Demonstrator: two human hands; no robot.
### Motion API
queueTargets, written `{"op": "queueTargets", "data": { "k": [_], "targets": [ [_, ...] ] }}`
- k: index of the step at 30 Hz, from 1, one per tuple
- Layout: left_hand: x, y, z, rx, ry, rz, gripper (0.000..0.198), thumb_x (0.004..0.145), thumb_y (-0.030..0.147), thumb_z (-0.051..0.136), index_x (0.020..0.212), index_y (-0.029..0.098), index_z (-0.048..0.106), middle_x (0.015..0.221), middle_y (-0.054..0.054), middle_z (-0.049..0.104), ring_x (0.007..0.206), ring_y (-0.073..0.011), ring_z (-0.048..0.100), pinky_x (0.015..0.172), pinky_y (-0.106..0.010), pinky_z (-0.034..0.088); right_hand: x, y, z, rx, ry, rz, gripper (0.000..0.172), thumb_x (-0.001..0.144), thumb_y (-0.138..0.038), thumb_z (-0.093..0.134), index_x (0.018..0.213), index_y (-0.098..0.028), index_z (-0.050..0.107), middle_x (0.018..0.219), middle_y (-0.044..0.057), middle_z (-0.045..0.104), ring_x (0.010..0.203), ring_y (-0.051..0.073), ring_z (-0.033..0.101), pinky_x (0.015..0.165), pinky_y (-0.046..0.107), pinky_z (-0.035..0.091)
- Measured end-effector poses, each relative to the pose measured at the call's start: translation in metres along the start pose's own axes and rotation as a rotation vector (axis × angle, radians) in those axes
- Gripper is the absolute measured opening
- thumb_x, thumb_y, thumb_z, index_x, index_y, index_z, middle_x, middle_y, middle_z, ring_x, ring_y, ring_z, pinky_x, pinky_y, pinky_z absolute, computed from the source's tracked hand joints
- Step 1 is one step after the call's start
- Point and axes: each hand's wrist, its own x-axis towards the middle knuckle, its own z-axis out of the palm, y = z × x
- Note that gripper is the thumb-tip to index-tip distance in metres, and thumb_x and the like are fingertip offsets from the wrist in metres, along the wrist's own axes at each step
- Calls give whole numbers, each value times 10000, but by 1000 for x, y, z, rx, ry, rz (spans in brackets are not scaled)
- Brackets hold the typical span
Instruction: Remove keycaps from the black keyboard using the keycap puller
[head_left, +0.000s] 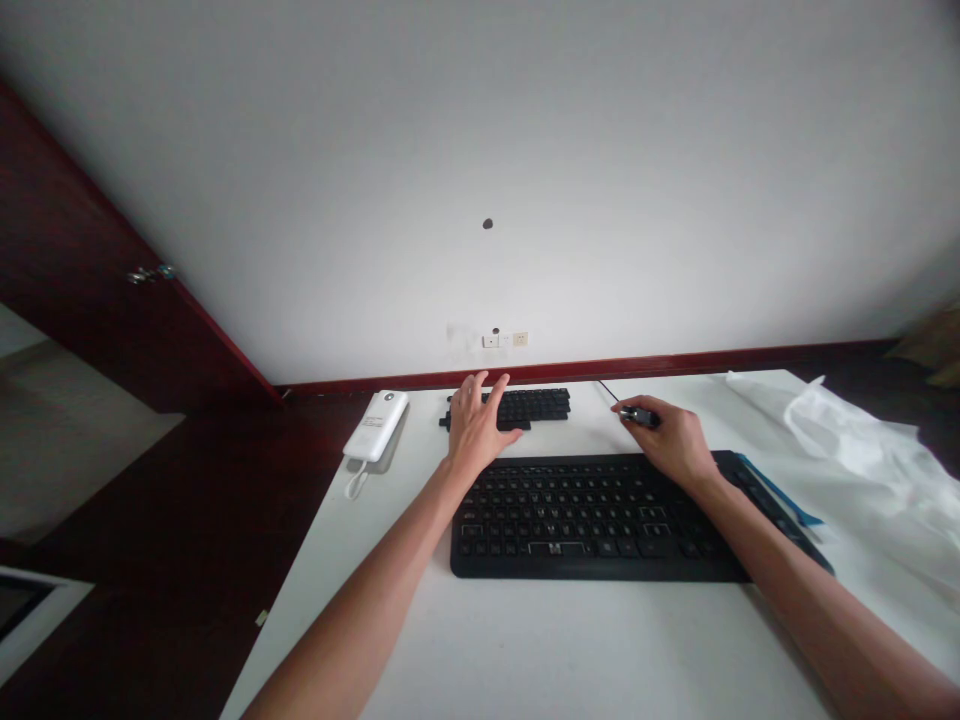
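My left hand (474, 425) is over the left part of a small block of black keycaps (536, 404) at the back of the white table (570, 650). Its fingers are spread with the thumb apart, and I cannot tell whether the fingertips touch the keys. My right hand (671, 435) is closed around the dark handle of what looks like a screwdriver (639, 415), whose thin shaft points to the back left. Below both hands lies a wide black keyboard (555, 510), its right part partly covered by my right forearm.
A white power bank (375, 428) with a short cable loop lies at the table's left edge. To the right are a blue strip (784, 492) and a crumpled white plastic sheet (855, 440). Beyond the table stands a wall with sockets (506, 340); a dark red door (112, 240) is on the left.
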Motion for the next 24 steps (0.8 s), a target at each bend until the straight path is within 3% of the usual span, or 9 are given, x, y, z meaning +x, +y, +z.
{"op": "queueTargets", "data": {
  "k": [20,24],
  "targets": [
    [-3,-3,-1,-2,-26,0,893,775,363,871,1552,268,440,1585,-160,394,1471,-415,375,1211,-597,342,1,-2,-3,-20,2,6,234,851,-358,620,936,-237,800,805,41,790,646,221,699,654,313,517],
    [1,-1,-8,-92,-35,-5,835,763,314,868,1506,267,488,1571,-145,413,1471,-392,382,1224,-599,328,1,0,-3,-7,-2,2,241,850,-360,625,945,-228,802,819,47,792,670,225,703,663,313,510]
  ]
}}
